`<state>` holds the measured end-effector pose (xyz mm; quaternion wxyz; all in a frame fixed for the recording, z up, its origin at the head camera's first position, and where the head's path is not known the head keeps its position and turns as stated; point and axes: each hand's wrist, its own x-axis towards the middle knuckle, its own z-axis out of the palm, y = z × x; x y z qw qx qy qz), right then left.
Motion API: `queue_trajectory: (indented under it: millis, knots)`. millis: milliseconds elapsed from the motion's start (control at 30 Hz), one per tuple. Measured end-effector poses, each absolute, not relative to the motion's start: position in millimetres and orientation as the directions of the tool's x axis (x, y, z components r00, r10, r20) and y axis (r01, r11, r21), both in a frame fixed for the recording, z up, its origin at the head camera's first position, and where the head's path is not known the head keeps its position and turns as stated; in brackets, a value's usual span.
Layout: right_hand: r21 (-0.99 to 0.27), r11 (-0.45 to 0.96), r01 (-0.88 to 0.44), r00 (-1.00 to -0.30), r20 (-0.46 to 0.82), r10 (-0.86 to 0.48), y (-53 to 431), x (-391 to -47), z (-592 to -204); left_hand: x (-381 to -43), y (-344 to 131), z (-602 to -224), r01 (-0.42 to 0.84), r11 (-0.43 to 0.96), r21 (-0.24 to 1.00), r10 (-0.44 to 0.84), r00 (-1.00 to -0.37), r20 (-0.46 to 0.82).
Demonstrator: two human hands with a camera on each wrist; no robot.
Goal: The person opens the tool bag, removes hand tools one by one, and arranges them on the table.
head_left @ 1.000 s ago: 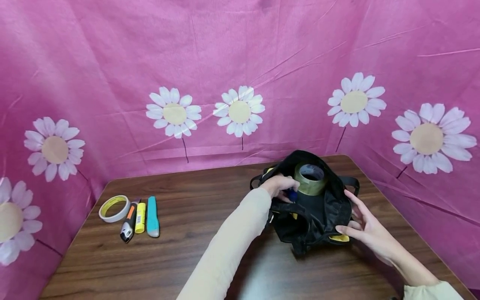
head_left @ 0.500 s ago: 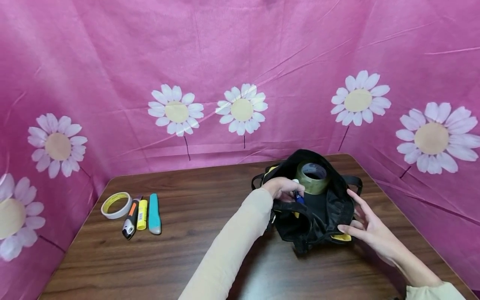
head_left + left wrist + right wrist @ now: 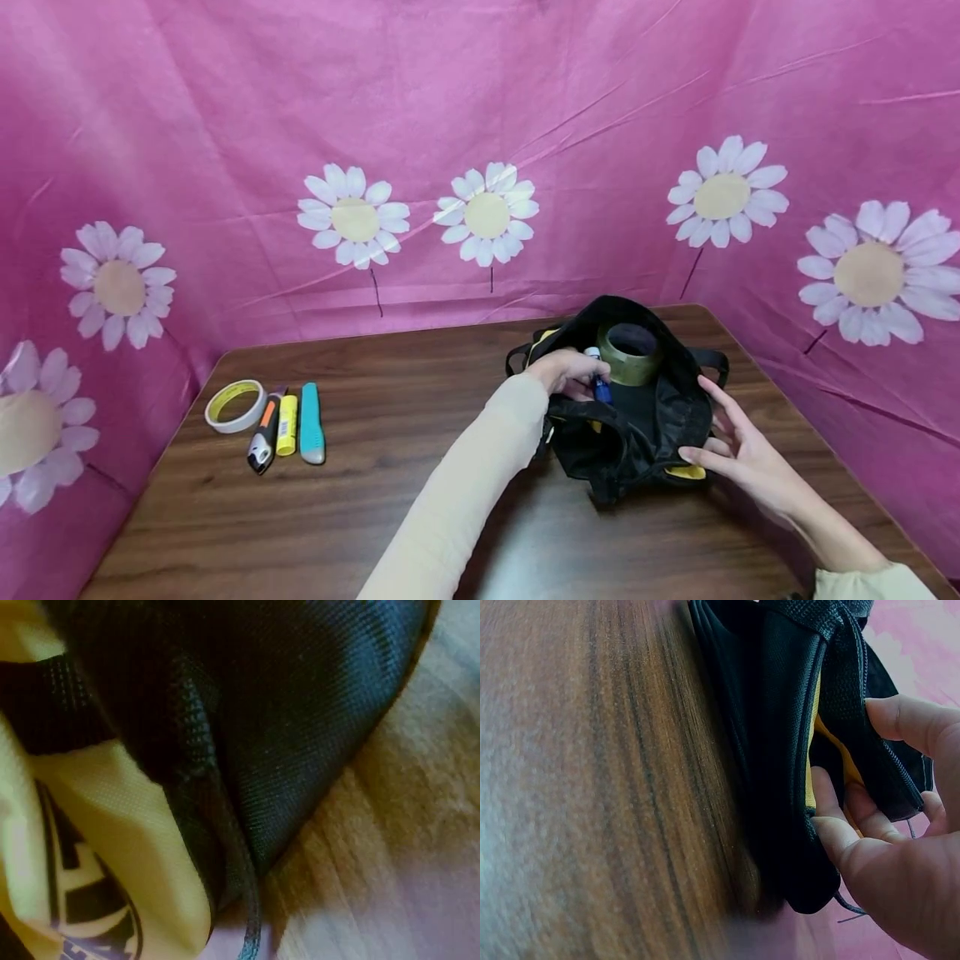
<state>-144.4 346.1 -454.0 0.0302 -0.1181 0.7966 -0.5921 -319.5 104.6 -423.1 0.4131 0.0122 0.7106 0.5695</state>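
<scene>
A black bag [image 3: 652,437] with yellow panels lies with its mouth open on the right of the table. Inside it sits a wide roll of clear packing tape [image 3: 628,367]. My left hand [image 3: 566,371] reaches in over the near left rim and pinches a small blue tube [image 3: 602,390] with a white cap, upright beside the tape; part of the tube is hidden by the fingers. At the right side of the bag, my right hand [image 3: 738,450] grips the edge, its fingers [image 3: 904,724] and thumb spread along the zipped fabric. The left wrist view shows only the bag's yellow outer side [image 3: 150,847].
On the left of the wooden table [image 3: 390,467] lie a roll of white tape [image 3: 258,408], a grey and orange cutter [image 3: 264,437], a yellow glue stick [image 3: 287,425] and a teal cutter [image 3: 311,425]. A pink flowered cloth [image 3: 420,100] hangs behind the table.
The blue tube, mostly hidden by the left hand earlier, now shows upright with its white cap beside the packing tape. The right hand keeps its grip on the bag. The head view has shifted slightly.
</scene>
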Motion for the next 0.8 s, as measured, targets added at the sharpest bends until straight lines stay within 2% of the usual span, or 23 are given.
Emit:
queue_trajectory:
  millis: [167,433,633,800]
  knots:
    - [-0.947,0.298,-0.116,-0.977,0.054,-0.208,345,-144,-448,-315,103,-402,-0.420,0.288,0.861,0.549,-0.664,-0.508]
    - [-0.943,0.318,-0.098,-0.979,0.034,-0.200,341,-143,-442,-304,93,-340,-0.417,0.125,0.900,0.645,-0.655,-0.393]
    - [-0.939,0.326,-0.111,-0.978,0.046,-0.202,341,-144,-446,-292,64,-309,-0.407,0.048,0.912,0.677,-0.658,-0.330]
    - [-0.937,0.327,-0.125,-0.977,0.058,-0.207,341,-144,-449,-281,26,-302,-0.362,0.009,0.932,0.666,-0.693,-0.275]
